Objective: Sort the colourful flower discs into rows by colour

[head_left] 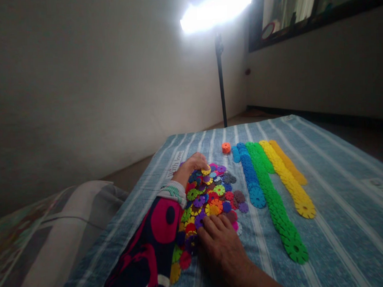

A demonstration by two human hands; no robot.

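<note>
A heap of flower-shaped plastic discs (199,201) in many colours lies on the cloth. My left hand (195,161) reaches over its far left side, fingers bent together at the edge of a yellow disc (206,170) that it appears to pinch. At the near side of the heap, my right hand (225,247) rests palm down. Its fingers are slightly bent and a little apart, touching the discs beside a purple one (200,220); the fingertips are partly hidden.
Right of the heap run overlapping rows of blue discs (250,170), green discs (274,203), yellow discs (285,178) and orange-yellow discs (288,163). An orange stack (226,148) stands behind. Striped blue cloth (344,188) covers the surface. A lit lamp (218,10) stands beyond it.
</note>
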